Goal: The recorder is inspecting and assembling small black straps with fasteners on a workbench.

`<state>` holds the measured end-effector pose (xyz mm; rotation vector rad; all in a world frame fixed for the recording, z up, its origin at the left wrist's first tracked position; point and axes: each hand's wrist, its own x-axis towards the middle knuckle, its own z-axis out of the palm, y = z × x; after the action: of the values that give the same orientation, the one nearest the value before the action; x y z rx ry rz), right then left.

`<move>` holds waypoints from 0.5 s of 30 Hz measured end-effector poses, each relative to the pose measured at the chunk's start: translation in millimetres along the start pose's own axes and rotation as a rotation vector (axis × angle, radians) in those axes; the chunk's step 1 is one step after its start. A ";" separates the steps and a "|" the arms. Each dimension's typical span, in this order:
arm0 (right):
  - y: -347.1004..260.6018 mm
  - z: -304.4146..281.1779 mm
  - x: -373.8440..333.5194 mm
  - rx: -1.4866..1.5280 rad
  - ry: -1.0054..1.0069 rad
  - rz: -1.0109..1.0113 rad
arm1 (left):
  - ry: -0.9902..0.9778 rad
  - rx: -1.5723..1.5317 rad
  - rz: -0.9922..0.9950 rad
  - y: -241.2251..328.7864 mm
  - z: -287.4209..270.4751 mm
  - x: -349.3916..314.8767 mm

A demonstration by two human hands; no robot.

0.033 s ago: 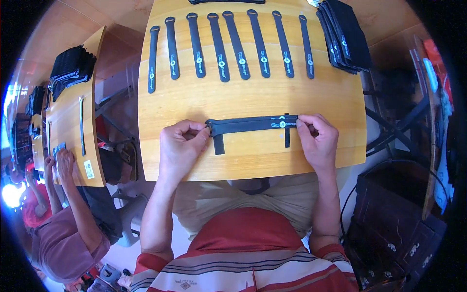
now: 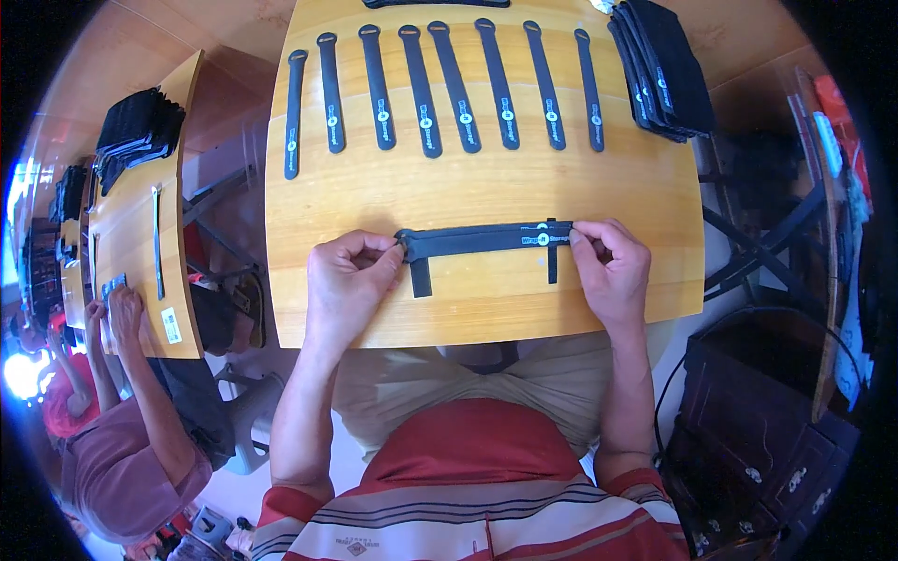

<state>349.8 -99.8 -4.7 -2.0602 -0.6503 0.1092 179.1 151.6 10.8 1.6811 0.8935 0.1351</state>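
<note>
Two black straps with white print point(image 2: 477, 240), laid one over the other, stretch sideways between my hands near the front of the table. My left hand point(image 2: 351, 280) pinches their rounded left end between thumb and fingertips. At the other end, my right hand point(image 2: 613, 266) pinches the printed tips the same way. Beneath the straps, two short black strips point(image 2: 422, 279) point(image 2: 553, 266) lie crosswise on the wood, one near each end. Farther back, several single black straps point(image 2: 427, 93) lie in a spaced row, their slotted round ends pointing away from me.
The wooden table point(image 2: 486, 313) has a stack of black straps point(image 2: 664, 70) at its back right corner. On the left, a co-worker's hands point(image 2: 123, 313) work at another table point(image 2: 178, 215) holding a black pile point(image 2: 140, 126). A dark drawer cabinet point(image 2: 758, 439) stands at right.
</note>
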 end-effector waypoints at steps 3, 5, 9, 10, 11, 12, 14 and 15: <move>1.1 0.5 -0.2 0.000 0.004 -0.010 | -0.009 0.009 0.002 1.3 -0.6 -0.1; 1.2 0.7 -0.3 0.005 0.005 -0.005 | -0.007 0.012 -0.003 2.4 -0.4 -0.4; 1.1 1.7 -0.3 -0.022 0.011 -0.011 | -0.011 0.008 0.004 -0.8 -0.9 0.2; 1.2 1.8 -0.3 -0.037 0.012 -0.018 | -0.009 0.012 0.009 -2.1 -1.1 0.6; 0.7 1.9 -0.3 -0.037 0.013 -0.018 | -0.007 0.015 0.015 -3.3 -1.1 1.0; -0.3 2.3 -0.2 -0.046 0.014 -0.023 | -0.008 0.015 0.015 -4.0 -1.2 1.3; -2.0 2.6 -0.2 -0.056 0.017 -0.027 | -0.010 0.026 0.023 -4.6 -1.2 1.8; -2.8 2.4 0.0 -0.064 0.015 -0.028 | -0.011 0.026 0.024 -4.3 -1.0 1.9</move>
<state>347.8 -96.7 -3.7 -2.1103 -0.6810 0.0569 177.8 153.8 6.7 1.7152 0.8705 0.1306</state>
